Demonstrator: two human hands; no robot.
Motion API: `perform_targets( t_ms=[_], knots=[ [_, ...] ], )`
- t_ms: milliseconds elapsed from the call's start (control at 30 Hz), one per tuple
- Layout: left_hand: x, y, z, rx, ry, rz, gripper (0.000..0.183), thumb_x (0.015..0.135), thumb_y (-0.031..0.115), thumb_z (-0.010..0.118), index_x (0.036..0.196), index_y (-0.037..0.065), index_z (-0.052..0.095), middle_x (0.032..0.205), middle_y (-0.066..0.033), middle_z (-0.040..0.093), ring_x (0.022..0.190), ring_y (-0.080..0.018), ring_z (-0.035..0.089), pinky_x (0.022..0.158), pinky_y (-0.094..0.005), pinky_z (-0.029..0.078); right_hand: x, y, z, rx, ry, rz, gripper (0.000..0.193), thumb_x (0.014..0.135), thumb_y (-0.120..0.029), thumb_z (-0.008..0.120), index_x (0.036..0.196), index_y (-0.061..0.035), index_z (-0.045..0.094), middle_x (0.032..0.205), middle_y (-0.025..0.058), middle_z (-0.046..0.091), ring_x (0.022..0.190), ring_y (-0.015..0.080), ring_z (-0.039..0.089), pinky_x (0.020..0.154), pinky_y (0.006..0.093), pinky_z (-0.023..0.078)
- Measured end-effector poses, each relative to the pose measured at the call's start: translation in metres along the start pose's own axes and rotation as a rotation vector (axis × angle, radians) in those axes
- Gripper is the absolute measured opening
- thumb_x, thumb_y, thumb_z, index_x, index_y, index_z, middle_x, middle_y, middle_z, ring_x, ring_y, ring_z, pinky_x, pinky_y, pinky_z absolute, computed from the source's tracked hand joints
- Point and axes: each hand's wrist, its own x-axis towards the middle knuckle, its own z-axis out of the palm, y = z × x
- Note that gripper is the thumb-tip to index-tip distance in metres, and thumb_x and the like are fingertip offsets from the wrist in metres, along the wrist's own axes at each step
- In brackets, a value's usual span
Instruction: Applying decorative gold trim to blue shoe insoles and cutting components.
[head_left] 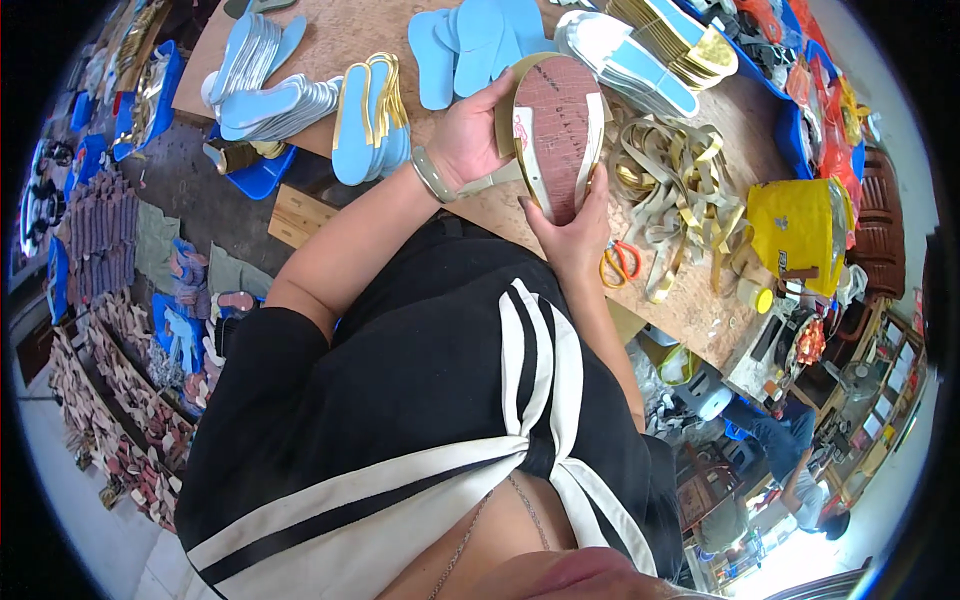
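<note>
Above the near edge of the wooden table (470, 212), both my hands hold a shoe insole (560, 130) upright, its reddish-brown underside toward me. Metallic gold shows along its rim, and a strip stands around its toe end. At the insole's left edge my left hand (467, 140) is closed, some fingers hidden behind it. My right hand (577, 232) grips the heel end from below, thumb on the right side. A pale strip (497, 180) trails between my left wrist and the insole. Orange-handled scissors (620, 263) lie just right of my right hand.
A tangled heap of gold and beige strips (680, 190) lies right of my hands, beside a yellow bag (797, 235). Stacks of blue insoles (360, 140) and white-edged insoles (625, 65) line the table's far side. A blue crate (262, 172) stands below at left.
</note>
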Motion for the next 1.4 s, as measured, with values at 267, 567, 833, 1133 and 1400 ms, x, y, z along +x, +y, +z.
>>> perform_targets(
  t_ms=[267, 567, 833, 1133, 1400],
  knots=[
    [0.0, -0.02, 0.019, 0.115, -0.03, -0.008, 0.041, 0.1, 0.032, 0.037, 0.124, 0.001, 0.049, 0.123, -0.0122, 0.056, 0.113, -0.0234, 0.053, 0.102, -0.0399, 0.04, -0.013, -0.001, -0.017, -0.08, 0.104, -0.07, 0.091, 0.063, -0.025, 0.08, 0.132, 0.0055, 0.031, 0.114, 0.025, 0.052, 0.099, 0.0367, 0.058, 0.08, 0.0395, 0.05],
    [-0.01, -0.023, 0.036, 0.219, -0.065, -0.01, 0.039, 0.099, 0.032, 0.038, 0.123, 0.003, 0.05, 0.121, -0.01, 0.057, 0.113, -0.0214, 0.054, 0.101, -0.0391, 0.041, -0.017, -0.002, -0.025, -0.107, 0.112, -0.129, 0.091, 0.062, -0.025, 0.08, 0.132, 0.0045, 0.031, 0.112, 0.0237, 0.052, 0.095, 0.0366, 0.059, 0.077, 0.0398, 0.05],
    [-0.011, -0.021, 0.034, 0.237, -0.052, -0.004, 0.037, 0.099, 0.032, 0.04, 0.121, 0.005, 0.052, 0.117, -0.0084, 0.059, 0.108, -0.0194, 0.057, 0.096, -0.0373, 0.044, -0.017, -0.003, -0.026, -0.077, 0.08, -0.093, 0.09, 0.064, -0.027, 0.08, 0.133, 0.0046, 0.03, 0.113, 0.0243, 0.051, 0.097, 0.0368, 0.058, 0.078, 0.0407, 0.05],
    [-0.008, -0.021, 0.036, 0.28, -0.022, 0.025, 0.039, 0.099, 0.033, 0.038, 0.123, 0.004, 0.05, 0.118, -0.0094, 0.058, 0.109, -0.0205, 0.056, 0.097, -0.0378, 0.044, -0.015, 0.001, -0.025, -0.093, 0.096, -0.127, 0.091, 0.064, -0.028, 0.08, 0.133, 0.0049, 0.03, 0.115, 0.0244, 0.051, 0.099, 0.037, 0.058, 0.079, 0.0407, 0.05],
    [-0.004, -0.021, 0.034, 0.246, -0.03, 0.016, 0.041, 0.1, 0.032, 0.036, 0.127, 0.003, 0.045, 0.122, -0.0121, 0.054, 0.114, -0.0226, 0.052, 0.101, -0.0377, 0.041, -0.013, -0.001, -0.026, -0.116, 0.096, -0.129, 0.091, 0.064, -0.028, 0.08, 0.132, 0.005, 0.03, 0.115, 0.0245, 0.051, 0.1, 0.0375, 0.057, 0.081, 0.041, 0.049]
  ],
)
